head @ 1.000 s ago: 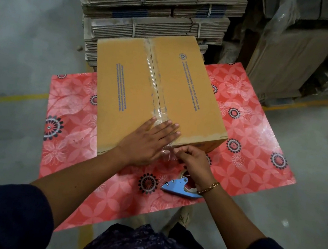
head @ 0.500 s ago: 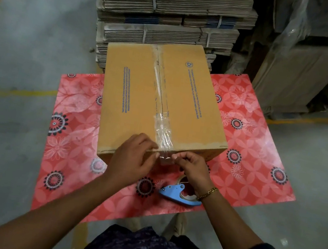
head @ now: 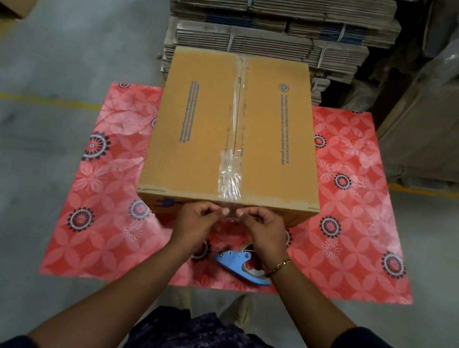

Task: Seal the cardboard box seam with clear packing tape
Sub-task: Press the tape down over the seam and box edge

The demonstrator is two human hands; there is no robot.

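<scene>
Pinching tape (head: 230,187) at box (head: 199,126) edge, both hands (head: 199,220)

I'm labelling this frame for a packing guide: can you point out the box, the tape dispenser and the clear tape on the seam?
box (head: 199,126): head view, left top flap.
tape dispenser (head: 230,260): head view, blue body.
tape (head: 230,181): head view, crinkled stretch near the front edge.

Dim, soft overhead light; glare on the tape (head: 229,174), wide-angle bending at edges.
</scene>
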